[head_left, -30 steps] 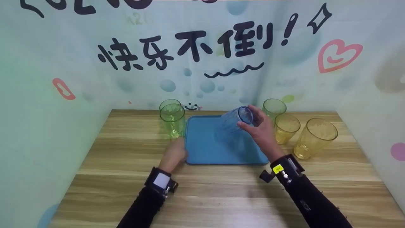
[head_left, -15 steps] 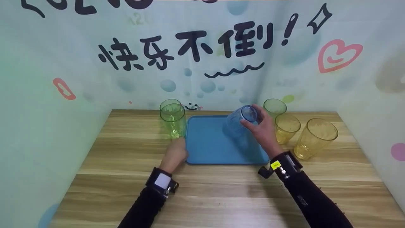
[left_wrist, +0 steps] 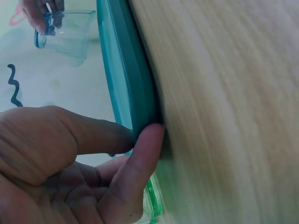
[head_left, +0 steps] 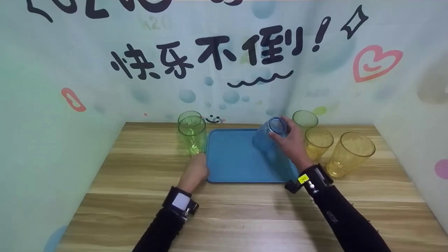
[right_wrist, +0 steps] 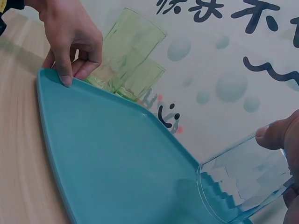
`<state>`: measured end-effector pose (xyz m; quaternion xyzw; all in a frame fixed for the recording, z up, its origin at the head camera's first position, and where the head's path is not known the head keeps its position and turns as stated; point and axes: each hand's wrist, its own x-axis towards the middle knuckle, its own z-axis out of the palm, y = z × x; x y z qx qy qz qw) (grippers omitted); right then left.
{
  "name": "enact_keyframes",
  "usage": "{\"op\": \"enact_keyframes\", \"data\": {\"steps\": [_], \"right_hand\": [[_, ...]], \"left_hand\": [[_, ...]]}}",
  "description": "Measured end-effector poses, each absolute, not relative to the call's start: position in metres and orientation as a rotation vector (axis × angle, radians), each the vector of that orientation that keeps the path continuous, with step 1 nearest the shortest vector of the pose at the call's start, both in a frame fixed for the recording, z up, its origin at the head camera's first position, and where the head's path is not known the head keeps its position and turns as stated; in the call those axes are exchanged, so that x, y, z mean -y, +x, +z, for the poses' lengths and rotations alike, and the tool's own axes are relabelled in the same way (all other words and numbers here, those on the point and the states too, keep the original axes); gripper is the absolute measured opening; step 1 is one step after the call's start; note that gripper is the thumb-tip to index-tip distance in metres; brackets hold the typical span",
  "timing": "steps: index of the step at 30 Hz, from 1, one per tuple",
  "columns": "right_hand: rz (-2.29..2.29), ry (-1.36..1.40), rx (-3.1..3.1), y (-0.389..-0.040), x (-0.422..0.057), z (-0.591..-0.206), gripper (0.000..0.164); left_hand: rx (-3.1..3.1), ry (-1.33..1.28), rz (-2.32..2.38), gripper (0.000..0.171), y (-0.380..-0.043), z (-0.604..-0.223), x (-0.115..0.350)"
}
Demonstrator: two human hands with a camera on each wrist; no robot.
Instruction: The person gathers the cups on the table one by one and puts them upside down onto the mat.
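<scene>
Blue cup (head_left: 262, 139) tilts between fingers (head_left: 275, 137) of the right hand (head_left: 294, 145).

Place: we see a staged tabletop booth (head_left: 45, 147)
Backdrop (head_left: 168, 101): printed with lettering (head_left: 217, 57), enclosing left, far and right
Table (head_left: 238, 217): wood-grain top

From my remote seat I see two black fabric sleeves (head_left: 350, 218), a black left wrist strap (head_left: 170, 196) bearing a white rectangular patch (head_left: 181, 201), and a black right wrist strap (head_left: 323, 176) with a small yellow label (head_left: 303, 179).
</scene>
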<state>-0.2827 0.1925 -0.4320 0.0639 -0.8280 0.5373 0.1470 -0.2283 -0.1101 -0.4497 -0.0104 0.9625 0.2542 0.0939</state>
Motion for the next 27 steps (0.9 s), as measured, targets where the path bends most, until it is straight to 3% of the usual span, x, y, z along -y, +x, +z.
{"op": "enact_keyframes", "data": {"steps": [27], "right_hand": [[1.428,0.143,2.543,-0.2928,-0.1985,-0.4359,0.071]], "left_hand": [[-2.892,0.000,0.692,0.022,-0.2258,-0.4484,0.1091]]}}
